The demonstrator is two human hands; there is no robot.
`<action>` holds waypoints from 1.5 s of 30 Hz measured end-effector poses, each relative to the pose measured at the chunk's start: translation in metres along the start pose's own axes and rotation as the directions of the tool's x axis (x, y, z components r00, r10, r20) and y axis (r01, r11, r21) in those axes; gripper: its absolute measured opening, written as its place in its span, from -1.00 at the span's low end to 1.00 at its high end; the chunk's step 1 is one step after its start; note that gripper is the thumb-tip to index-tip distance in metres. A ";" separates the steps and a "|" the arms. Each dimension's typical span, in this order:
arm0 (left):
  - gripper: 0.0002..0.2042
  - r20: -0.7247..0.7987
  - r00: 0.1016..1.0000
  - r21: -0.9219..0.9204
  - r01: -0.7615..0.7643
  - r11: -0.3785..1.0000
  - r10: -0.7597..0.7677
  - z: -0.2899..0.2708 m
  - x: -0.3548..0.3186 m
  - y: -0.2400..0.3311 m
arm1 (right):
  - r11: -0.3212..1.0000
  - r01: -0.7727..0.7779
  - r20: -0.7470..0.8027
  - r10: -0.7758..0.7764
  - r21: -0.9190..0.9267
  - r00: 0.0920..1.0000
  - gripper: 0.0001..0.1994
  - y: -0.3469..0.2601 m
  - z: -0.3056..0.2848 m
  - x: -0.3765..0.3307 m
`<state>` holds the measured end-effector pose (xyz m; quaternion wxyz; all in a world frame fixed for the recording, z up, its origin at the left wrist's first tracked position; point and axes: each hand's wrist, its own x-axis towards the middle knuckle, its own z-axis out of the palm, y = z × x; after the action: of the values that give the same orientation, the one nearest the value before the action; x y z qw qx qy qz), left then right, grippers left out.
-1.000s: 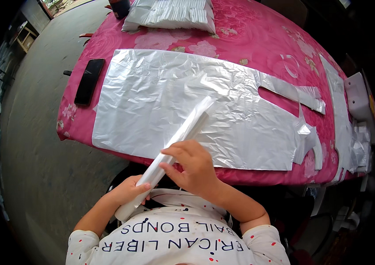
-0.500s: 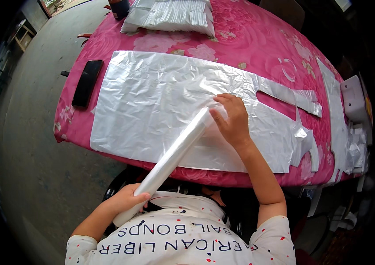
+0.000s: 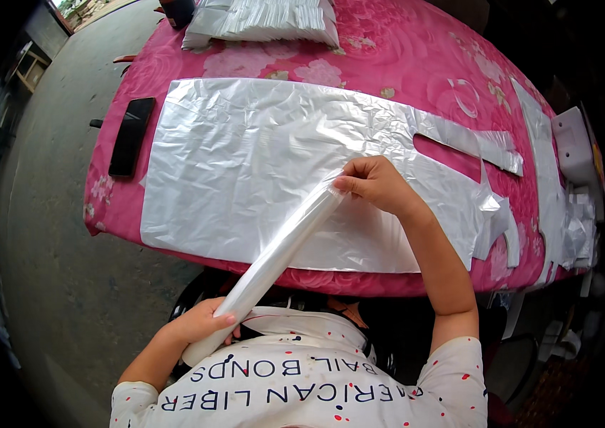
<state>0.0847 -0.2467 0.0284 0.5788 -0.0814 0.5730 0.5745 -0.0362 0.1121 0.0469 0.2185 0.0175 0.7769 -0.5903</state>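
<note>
A long, slim roll of thin whitish plastic film [image 3: 274,246] slants from my lap up over the table's near edge. My left hand [image 3: 204,322] is wrapped round its lower end, close to my shirt. At the upper end, my right hand [image 3: 375,184] pinches the film between thumb and fingers. Beneath the roll and my right hand lies a flat, crinkled sheet of silvery-white plastic bags [image 3: 210,164]. Its right end has handle-shaped straps and a long cut-out through which the pink cloth shows.
The table wears a pink flowered tablecloth [image 3: 388,43]. A black phone [image 3: 132,137] lies at the left edge. At the far side sit a pile of folded white bags [image 3: 267,20] and a dark jar [image 3: 178,11]. Plastic offcuts [image 3: 541,171] and a white holed holder [image 3: 573,146] line the right.
My right hand has gone from spread fingers beside the roll's upper end to a pinch on it. My left hand keeps its hold. The view has shifted slightly.
</note>
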 end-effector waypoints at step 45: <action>-0.18 0.579 0.596 0.810 -0.340 -0.478 0.557 0.060 0.105 0.076 | 0.648 0.396 -0.110 -0.596 -0.650 0.795 -0.55 -0.015 0.009 -0.029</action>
<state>0.0280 -0.1168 0.0110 0.0555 0.5970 0.7914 0.1193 -0.0114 0.1061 0.0696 -0.0866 -0.1749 0.9194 -0.3415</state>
